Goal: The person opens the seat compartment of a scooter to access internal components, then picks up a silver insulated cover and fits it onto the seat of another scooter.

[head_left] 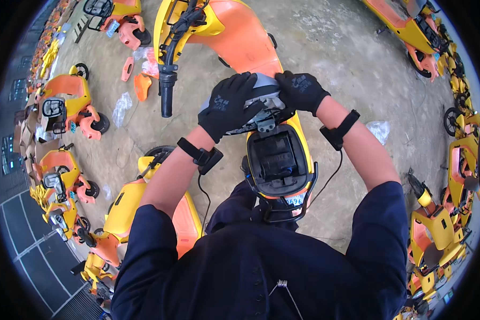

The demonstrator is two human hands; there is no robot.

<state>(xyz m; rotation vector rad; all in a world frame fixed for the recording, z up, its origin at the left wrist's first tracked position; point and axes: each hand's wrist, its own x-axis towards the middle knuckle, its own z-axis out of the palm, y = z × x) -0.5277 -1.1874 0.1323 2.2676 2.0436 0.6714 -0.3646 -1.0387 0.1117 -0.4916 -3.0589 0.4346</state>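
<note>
Both my hands wear black gloves and grip a tilted-up scooter seat (265, 81) with a grey cover. My left hand (230, 105) is closed over its left end, the thumb against the underside. At the right end, my right hand (300, 92) is closed on the edge, its fingertips partly hidden behind the seat. A metal hinge bracket (265, 125) joins the seat to the yellow and orange scooter body. Below the hinge lies the exposed black storage well (278, 157), with a dark block inside. Much of the seat is covered by my gloves.
The scooter's handlebar grip (167, 93) juts out at the left front, and its black rear rack (287, 212) is close to my body. Another scooter (128, 210) stands at my left. Orange panels (142, 86) and plastic wrap (122, 108) litter the concrete floor.
</note>
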